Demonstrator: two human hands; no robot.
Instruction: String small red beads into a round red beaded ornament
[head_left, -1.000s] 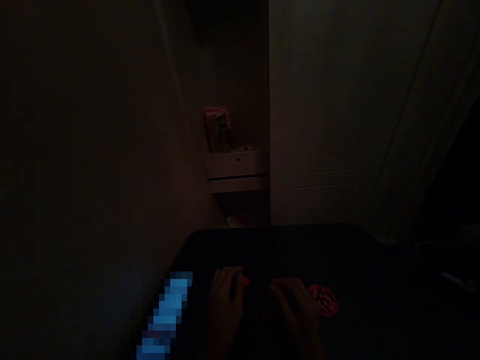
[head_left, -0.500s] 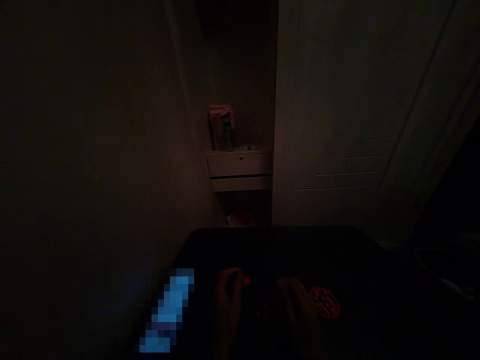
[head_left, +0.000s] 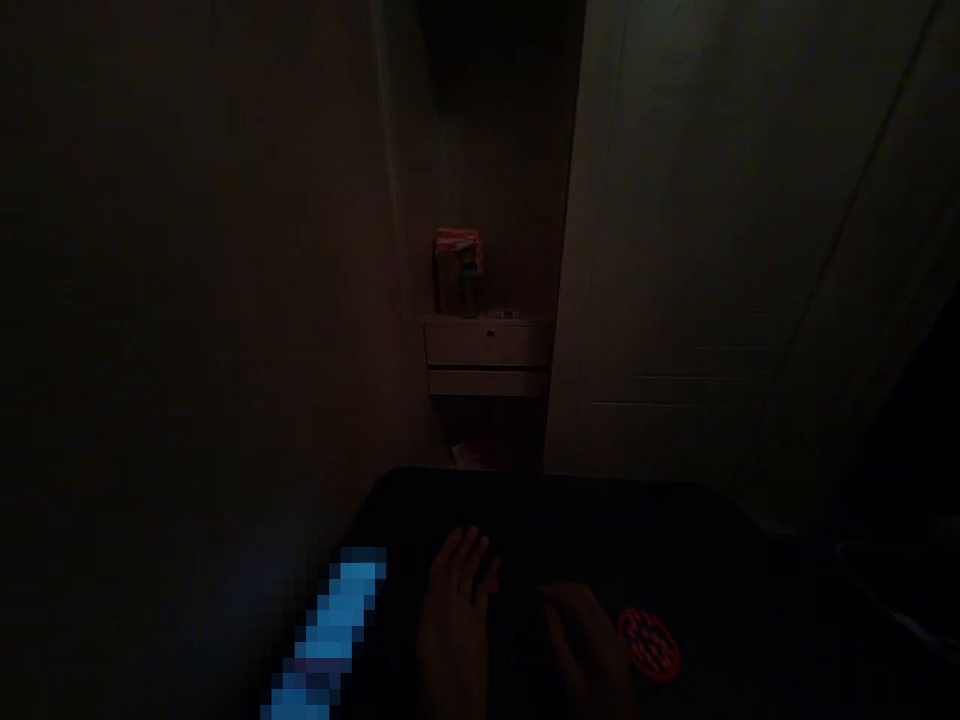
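In the dim light my left hand (head_left: 456, 620) lies over the dark surface, palm down, its fingers stretched out and slightly apart. A small red piece (head_left: 494, 582) shows at the right edge of its fingers, partly covered by them. To the right, my right hand (head_left: 589, 635) is curled, with thumb and fingertips drawn together in a pinch. Whatever may be between those fingertips is too dark to make out. Beside it lies a round red openwork disc (head_left: 649, 645), its pattern dark inside a red rim.
A bright blue pixelated strip (head_left: 330, 635) lies left of my hands on the dark surface (head_left: 600, 515). Beyond stand a drawer unit (head_left: 487, 347) with a bottle (head_left: 469, 292) and a red-topped package (head_left: 456, 240), and a pale panel (head_left: 675, 250). A thin cable (head_left: 870, 572) lies at right.
My left hand has uncurled and flattened, now partly covering the small red piece. My right hand stays pinched. Faint red bits between the hands have mostly dropped from sight. The view has tilted slightly.
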